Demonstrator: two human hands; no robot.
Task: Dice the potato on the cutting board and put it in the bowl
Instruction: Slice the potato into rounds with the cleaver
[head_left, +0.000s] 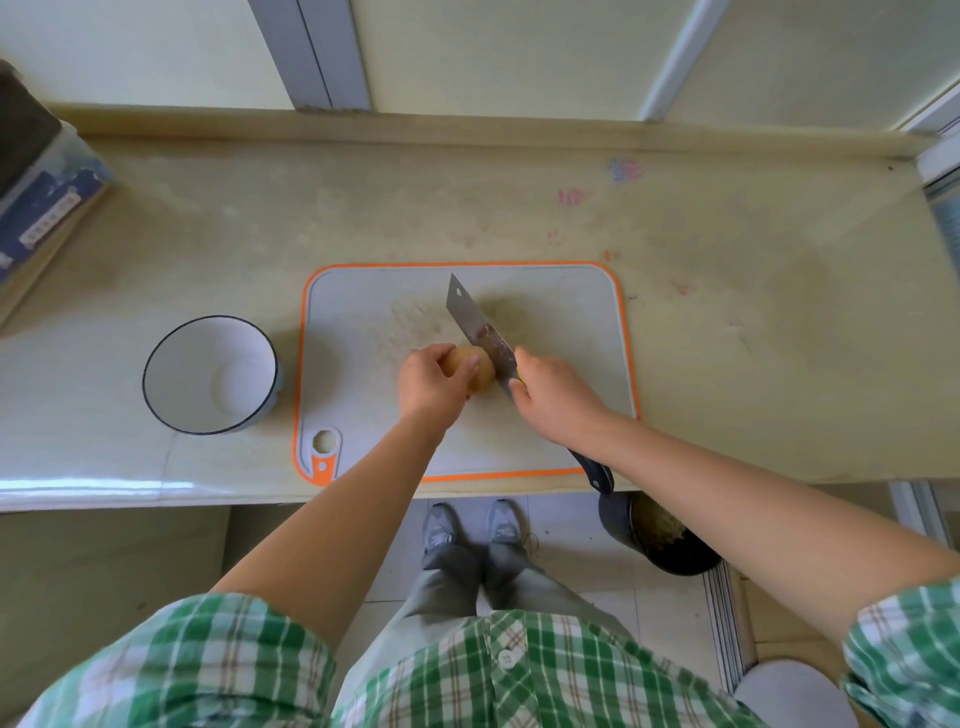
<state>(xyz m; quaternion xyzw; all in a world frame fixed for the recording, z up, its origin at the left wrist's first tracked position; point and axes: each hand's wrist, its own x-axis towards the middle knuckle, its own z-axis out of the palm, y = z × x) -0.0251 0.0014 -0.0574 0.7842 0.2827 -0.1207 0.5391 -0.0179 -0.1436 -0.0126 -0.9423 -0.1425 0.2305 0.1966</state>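
Observation:
A brown potato (480, 370) lies whole on the grey, orange-rimmed cutting board (571, 332). My left hand (431, 384) grips the potato from its left side, fingers curled over the top. My right hand (556, 400) holds a cleaver (475, 322) by its dark handle, which sticks out under my wrist. The blade points away from me and its edge meets the potato's right side. A white bowl (210, 374) with a dark rim stands empty on the counter, left of the board.
The pale counter (727, 260) runs to a wall ledge at the back. A stack of boxes (36, 202) sits at the far left. Below the counter's front edge a dark bin (660, 535) stands on the floor beside my feet.

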